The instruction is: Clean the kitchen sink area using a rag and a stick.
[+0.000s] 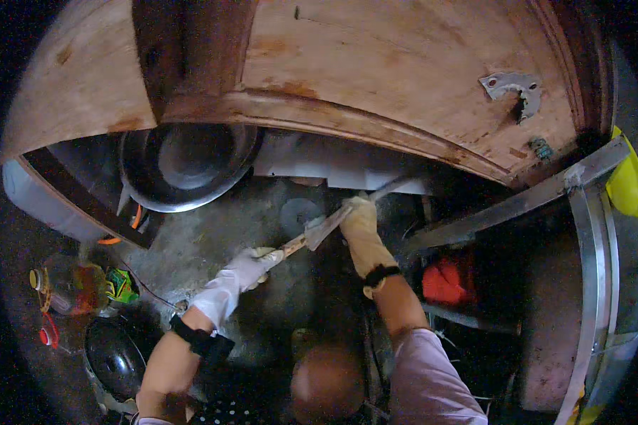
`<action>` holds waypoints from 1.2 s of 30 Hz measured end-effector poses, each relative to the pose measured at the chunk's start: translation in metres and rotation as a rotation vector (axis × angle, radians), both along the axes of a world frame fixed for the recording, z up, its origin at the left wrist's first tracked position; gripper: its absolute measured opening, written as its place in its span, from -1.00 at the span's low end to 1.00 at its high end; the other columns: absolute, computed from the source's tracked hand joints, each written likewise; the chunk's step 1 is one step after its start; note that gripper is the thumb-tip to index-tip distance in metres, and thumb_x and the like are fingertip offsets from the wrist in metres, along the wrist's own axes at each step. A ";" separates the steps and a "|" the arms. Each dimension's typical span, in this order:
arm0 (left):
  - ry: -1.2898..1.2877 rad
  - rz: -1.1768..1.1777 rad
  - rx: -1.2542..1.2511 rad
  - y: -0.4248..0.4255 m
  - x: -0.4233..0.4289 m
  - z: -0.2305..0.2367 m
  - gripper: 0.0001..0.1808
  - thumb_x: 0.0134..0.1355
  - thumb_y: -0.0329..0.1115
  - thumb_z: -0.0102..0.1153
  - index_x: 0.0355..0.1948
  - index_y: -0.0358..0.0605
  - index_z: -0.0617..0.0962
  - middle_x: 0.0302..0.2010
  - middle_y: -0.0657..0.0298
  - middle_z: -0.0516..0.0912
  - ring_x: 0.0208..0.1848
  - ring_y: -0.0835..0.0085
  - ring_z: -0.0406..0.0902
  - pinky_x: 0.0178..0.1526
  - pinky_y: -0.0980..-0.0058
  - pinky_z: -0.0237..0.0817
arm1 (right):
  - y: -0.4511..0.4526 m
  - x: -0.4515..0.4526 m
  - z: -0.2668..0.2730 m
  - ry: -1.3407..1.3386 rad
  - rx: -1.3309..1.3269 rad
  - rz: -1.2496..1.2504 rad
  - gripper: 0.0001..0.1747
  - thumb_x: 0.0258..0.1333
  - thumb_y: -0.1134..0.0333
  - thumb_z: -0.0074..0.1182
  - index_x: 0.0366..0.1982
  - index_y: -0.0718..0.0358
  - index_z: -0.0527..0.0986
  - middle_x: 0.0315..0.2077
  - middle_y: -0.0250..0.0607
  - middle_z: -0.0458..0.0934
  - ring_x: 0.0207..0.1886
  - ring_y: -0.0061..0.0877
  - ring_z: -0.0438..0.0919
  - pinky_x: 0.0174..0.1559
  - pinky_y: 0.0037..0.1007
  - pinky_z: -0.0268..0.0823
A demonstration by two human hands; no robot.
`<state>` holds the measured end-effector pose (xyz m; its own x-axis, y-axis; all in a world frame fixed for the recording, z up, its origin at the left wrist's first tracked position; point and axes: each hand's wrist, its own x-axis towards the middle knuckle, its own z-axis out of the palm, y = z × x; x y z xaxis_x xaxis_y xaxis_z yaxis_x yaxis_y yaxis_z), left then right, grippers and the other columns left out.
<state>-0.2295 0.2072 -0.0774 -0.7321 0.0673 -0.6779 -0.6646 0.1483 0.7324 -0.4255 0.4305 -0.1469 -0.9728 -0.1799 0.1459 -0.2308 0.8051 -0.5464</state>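
Observation:
My left hand [255, 265], in a pale glove, is closed around the wooden handle [293, 245] of a long tool. Further along, a flat greyish piece [321, 229] lies against the handle; its kind is unclear. My right hand [359, 212], in a cream glove, grips the tool higher up, and a blurred rod-like end [393, 187] sticks out beyond it towards a white surface under the wooden cabinet. The tool slants from lower left to upper right above the dark floor. The fingers of my right hand are partly hidden.
A wooden cabinet panel [404, 69] with a metal bracket [515, 93] spans the top. Below it stands a large metal wok [191, 159]. At left are a plastic jug [69, 284], a green packet [121, 285] and a black bowl [114, 356]. A metal frame [590, 255] and red object [446, 281] are at right.

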 end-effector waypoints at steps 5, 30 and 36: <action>0.049 0.043 0.079 0.056 -0.039 0.022 -0.48 0.10 0.12 0.00 -0.09 -0.05 0.50 -0.63 0.31 0.42 -0.65 0.55 0.26 -0.61 0.54 0.11 | 0.037 -0.055 0.025 0.273 0.566 0.207 -0.85 -0.10 0.35 -0.01 -0.63 0.23 0.51 -0.66 -0.27 0.49 -0.52 -0.38 0.47 -0.47 -0.42 0.32; -0.234 -0.155 0.220 0.009 0.051 0.040 -0.59 0.12 0.10 0.01 -0.12 0.14 0.52 -0.72 0.41 0.33 -0.76 0.62 0.17 -0.73 0.60 -0.06 | 0.055 0.062 -0.043 0.186 0.398 0.010 -0.85 -0.17 0.33 -0.01 -0.60 0.25 0.50 -0.52 -0.07 0.53 -0.41 -0.22 0.52 -0.36 -0.27 0.31; 0.036 0.095 0.116 0.034 -0.014 0.011 -0.59 0.13 0.12 -0.02 -0.19 0.09 0.55 -0.73 0.41 0.33 -0.76 0.61 0.15 -0.70 0.57 -0.04 | 0.021 -0.018 0.024 -0.057 -0.087 0.075 -0.79 -0.14 0.26 -0.02 -0.63 0.25 0.50 -0.52 -0.02 0.53 -0.40 -0.20 0.51 -0.34 -0.32 0.32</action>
